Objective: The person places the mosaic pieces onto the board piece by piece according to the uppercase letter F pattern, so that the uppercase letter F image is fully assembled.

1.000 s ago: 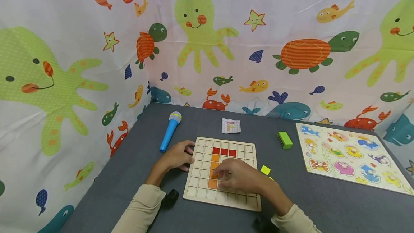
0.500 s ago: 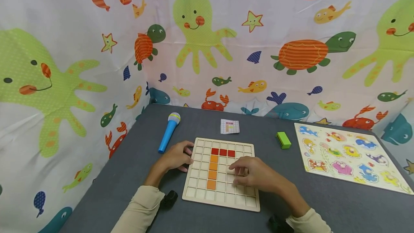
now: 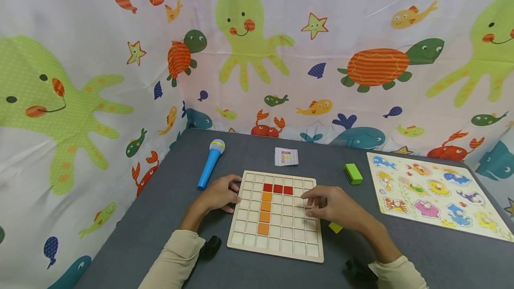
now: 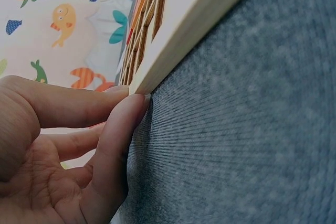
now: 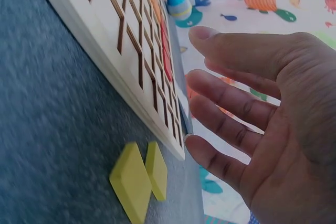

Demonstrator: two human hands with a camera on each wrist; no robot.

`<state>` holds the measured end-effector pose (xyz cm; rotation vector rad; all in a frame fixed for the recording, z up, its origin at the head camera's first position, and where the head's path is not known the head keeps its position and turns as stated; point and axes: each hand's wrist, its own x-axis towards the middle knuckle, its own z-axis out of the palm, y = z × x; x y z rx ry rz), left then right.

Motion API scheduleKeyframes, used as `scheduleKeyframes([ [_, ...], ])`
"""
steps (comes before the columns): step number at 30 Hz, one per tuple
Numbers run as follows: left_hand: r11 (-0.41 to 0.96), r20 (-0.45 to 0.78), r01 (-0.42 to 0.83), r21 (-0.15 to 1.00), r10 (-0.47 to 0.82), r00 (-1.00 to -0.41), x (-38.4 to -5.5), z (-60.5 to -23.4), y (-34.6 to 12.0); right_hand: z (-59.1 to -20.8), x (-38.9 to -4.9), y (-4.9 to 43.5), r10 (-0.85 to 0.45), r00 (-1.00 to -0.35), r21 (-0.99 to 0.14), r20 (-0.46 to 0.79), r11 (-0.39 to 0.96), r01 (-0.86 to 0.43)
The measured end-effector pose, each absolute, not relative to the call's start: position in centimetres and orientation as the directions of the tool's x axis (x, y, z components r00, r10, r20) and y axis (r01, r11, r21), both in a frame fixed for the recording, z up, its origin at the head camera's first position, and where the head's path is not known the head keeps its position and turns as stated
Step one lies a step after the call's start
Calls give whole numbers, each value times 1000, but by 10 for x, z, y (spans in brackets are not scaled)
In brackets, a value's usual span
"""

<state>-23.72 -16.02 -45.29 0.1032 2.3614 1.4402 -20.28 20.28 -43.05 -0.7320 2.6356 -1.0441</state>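
Observation:
A wooden grid board [image 3: 288, 235] lies on the table, holding a row of three red tiles [image 3: 277, 189] and, below its left end, a column of several orange tiles [image 3: 264, 217]. My left hand [image 3: 218, 194] pinches the board's left edge between thumb [image 4: 118, 140] and index finger. Over the board's right edge hovers my right hand [image 3: 339, 206], its fingers loosely bent and nothing between them in the right wrist view. Two yellow tiles [image 5: 130, 182] lie on the table beside the board's right edge, partly hidden by the right hand in the head view.
Behind the board lies a small pattern card [image 3: 286, 157]. A blue toy microphone [image 3: 210, 166] is at the back left. Toward the right are a green block-shaped eraser [image 3: 354, 174] and a sea-animal puzzle board [image 3: 437, 195]. A printed curtain [image 3: 281, 115] borders the table.
My right hand has moved right from the orange column to the board's right edge, uncovering the column's lower tiles. My left hand stays at the board's left edge.

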Motion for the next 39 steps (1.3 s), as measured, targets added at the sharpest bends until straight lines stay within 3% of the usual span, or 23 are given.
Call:
scheduleKeyframes([
  [21,467,-270,-128,875,252,-929,-238,-452,-160,-435,-219,241,-419,-902,-677,-101,694,-246],
  [39,458,-267,-126,880,258,-929,-238,-453,-161,-441,-220,251,-497,-862,-703,-105,650,-289],
])
